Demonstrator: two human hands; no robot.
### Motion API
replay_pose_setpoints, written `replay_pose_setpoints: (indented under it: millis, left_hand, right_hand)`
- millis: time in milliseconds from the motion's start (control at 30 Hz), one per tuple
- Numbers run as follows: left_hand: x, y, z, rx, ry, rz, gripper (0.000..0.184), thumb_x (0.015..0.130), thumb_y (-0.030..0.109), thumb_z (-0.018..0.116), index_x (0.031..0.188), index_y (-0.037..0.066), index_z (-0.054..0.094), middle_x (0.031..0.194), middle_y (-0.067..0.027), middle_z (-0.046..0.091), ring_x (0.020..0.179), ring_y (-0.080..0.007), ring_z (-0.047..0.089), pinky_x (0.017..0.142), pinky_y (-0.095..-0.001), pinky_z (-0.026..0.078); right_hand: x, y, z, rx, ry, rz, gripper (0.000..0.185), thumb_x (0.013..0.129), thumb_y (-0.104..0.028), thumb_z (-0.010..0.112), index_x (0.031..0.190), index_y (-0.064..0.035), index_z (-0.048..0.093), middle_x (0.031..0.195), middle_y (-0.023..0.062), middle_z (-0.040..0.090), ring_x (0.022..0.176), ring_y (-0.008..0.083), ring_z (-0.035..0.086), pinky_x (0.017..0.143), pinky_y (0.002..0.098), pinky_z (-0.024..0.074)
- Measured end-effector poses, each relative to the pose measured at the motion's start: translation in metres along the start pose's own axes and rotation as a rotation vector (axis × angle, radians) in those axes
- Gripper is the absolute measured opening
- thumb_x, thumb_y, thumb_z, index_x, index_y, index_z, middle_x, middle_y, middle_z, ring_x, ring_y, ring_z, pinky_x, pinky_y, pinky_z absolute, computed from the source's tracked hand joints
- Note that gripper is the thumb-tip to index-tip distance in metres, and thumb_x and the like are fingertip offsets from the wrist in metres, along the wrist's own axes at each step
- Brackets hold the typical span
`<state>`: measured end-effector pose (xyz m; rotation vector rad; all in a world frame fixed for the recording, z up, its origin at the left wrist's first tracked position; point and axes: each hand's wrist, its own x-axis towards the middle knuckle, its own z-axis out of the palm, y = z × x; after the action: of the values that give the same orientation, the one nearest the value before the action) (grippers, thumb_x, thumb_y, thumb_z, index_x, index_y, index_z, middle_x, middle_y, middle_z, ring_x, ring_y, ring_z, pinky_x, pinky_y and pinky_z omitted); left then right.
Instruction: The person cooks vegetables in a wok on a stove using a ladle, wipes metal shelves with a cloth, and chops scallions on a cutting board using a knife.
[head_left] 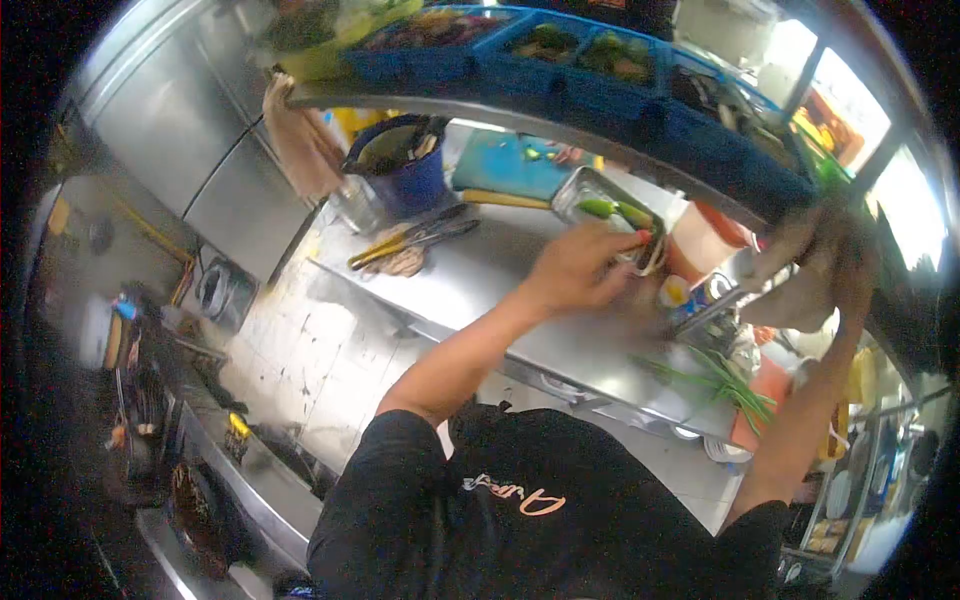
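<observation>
My left hand (585,265) is over the steel worktop, its fingers curled together at the near edge of a metal tray (580,185). A small red spot shows at its fingertips; whether it is held I cannot make out. Long green peppers (615,211) lie in that tray. My right hand (815,250) is raised on the right, close under the shelf with the blue crates, and smeared by motion, so its fingers do not show clearly. A white and orange-brown container (702,240) stands between the hands. Green onion stalks (720,385) lie on the worktop below the right hand.
Blue crates (590,55) of vegetables fill the overhead shelf. A blue bucket (400,170), a blue cutting board (515,165) and tongs (415,235) are on the steel worktop (460,275). Steel cabinet doors (190,130) stand left, above a tiled floor (320,345).
</observation>
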<state>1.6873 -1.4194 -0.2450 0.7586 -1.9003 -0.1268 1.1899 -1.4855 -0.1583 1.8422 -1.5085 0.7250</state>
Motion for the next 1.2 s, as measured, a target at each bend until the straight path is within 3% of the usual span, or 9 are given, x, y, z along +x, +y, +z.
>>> replay_pose_setpoints:
  millis: [133, 200, 367, 467, 600, 700, 800, 1067, 1200]
  left_hand:
    - [-0.104, -0.102, -0.074, 0.133, 0.131, -0.667, 0.020, 0.080, 0.021, 0.058, 0.092, 0.006, 0.063, 0.088, -0.0118, 0.063, 0.085, -0.0266, 0.060, 0.074, -0.0361, 0.047]
    - [-0.141, -0.137, -0.132, 0.507, 0.049, -0.757, 0.019, 0.083, 0.020, 0.055, 0.091, 0.004, 0.062, 0.084, -0.0131, 0.063, 0.074, -0.0293, 0.060, 0.069, -0.0339, 0.047]
    - [-0.180, -0.187, -0.217, 0.342, 0.317, -0.899, 0.019, 0.080, 0.014, 0.058, 0.092, -0.001, 0.060, 0.079, -0.0138, 0.062, 0.070, -0.0233, 0.060, 0.066, -0.0314, 0.047]
    - [-0.172, -0.214, -0.229, 0.222, 0.426, -0.841, 0.019, 0.078, 0.015, 0.060, 0.092, 0.002, 0.058, 0.076, -0.0100, 0.062, 0.066, -0.0200, 0.058, 0.062, -0.0293, 0.046]
    - [-0.151, -0.229, -0.239, 0.520, -0.147, -0.877, 0.031, 0.079, 0.030, 0.057, 0.094, 0.003, 0.060, 0.079, -0.0153, 0.062, 0.077, -0.0322, 0.059, 0.069, -0.0395, 0.046]
    - [-0.138, -0.222, -0.238, 0.180, -0.265, -0.831, 0.025, 0.078, 0.027, 0.060, 0.088, 0.004, 0.061, 0.074, -0.0142, 0.061, 0.074, -0.0314, 0.059, 0.067, -0.0398, 0.045]
    - [-0.140, -0.227, -0.220, 0.046, -0.116, -0.384, 0.020, 0.077, 0.024, 0.062, 0.080, 0.004, 0.062, 0.071, -0.0125, 0.061, 0.068, -0.0295, 0.058, 0.063, -0.0381, 0.045]
    - [-0.038, -0.160, -0.213, -0.194, -0.024, -0.180, 0.007, 0.077, 0.010, 0.063, 0.078, 0.003, 0.062, 0.071, -0.0104, 0.060, 0.061, -0.0221, 0.057, 0.058, -0.0293, 0.044]
    - [-0.050, -0.155, -0.171, -0.309, -0.300, -0.313, 0.006, 0.076, 0.009, 0.063, 0.078, 0.003, 0.062, 0.070, -0.0087, 0.060, 0.062, -0.0171, 0.057, 0.058, -0.0280, 0.044]
  right_hand:
    - [-0.012, -0.082, -0.067, -0.002, 0.279, 0.113, 0.040, 0.086, -0.020, 0.050, 0.121, -0.0019, 0.047, 0.116, 0.0149, 0.053, 0.107, 0.0290, 0.049, 0.093, 0.0365, 0.0381]
    - [-0.017, -0.156, -0.092, 0.185, 0.392, 0.210, 0.036, 0.086, -0.018, 0.050, 0.117, -0.0002, 0.050, 0.113, 0.0135, 0.055, 0.104, 0.0255, 0.052, 0.089, 0.0345, 0.0415]
    - [-0.039, -0.266, -0.074, 0.515, 0.376, 0.511, 0.029, 0.087, -0.010, 0.045, 0.111, 0.0022, 0.053, 0.109, 0.0135, 0.057, 0.099, 0.0242, 0.054, 0.087, 0.0336, 0.0430]
    - [-0.046, -0.321, -0.053, 0.677, 0.235, 0.542, 0.026, 0.086, -0.008, 0.045, 0.109, 0.0026, 0.054, 0.103, 0.0132, 0.058, 0.093, 0.0227, 0.056, 0.085, 0.0318, 0.0436]
    - [-0.022, -0.417, -0.061, 0.811, 0.125, 0.705, 0.025, 0.085, -0.005, 0.047, 0.108, 0.0021, 0.054, 0.095, 0.0099, 0.058, 0.086, 0.0177, 0.055, 0.081, 0.0299, 0.0447]
    - [-0.036, -0.431, -0.043, 0.937, 0.084, 0.660, 0.025, 0.084, -0.003, 0.048, 0.108, 0.0015, 0.055, 0.093, 0.0092, 0.059, 0.085, 0.0175, 0.055, 0.079, 0.0292, 0.0453]
    - [-0.036, -0.442, -0.046, 0.906, -0.113, 0.661, 0.025, 0.085, -0.005, 0.051, 0.109, 0.0027, 0.054, 0.095, 0.0090, 0.058, 0.086, 0.0158, 0.055, 0.079, 0.0279, 0.0442]
    - [-0.040, -0.470, -0.034, 0.753, -0.363, 0.537, 0.029, 0.081, -0.021, 0.058, 0.105, -0.0032, 0.059, 0.098, 0.0140, 0.061, 0.085, 0.0259, 0.060, 0.079, 0.0344, 0.0461]
    - [-0.066, -0.474, -0.032, 0.732, -0.508, 0.448, 0.035, 0.083, -0.025, 0.054, 0.109, -0.0018, 0.055, 0.099, 0.0168, 0.058, 0.089, 0.0311, 0.057, 0.080, 0.0384, 0.0444]
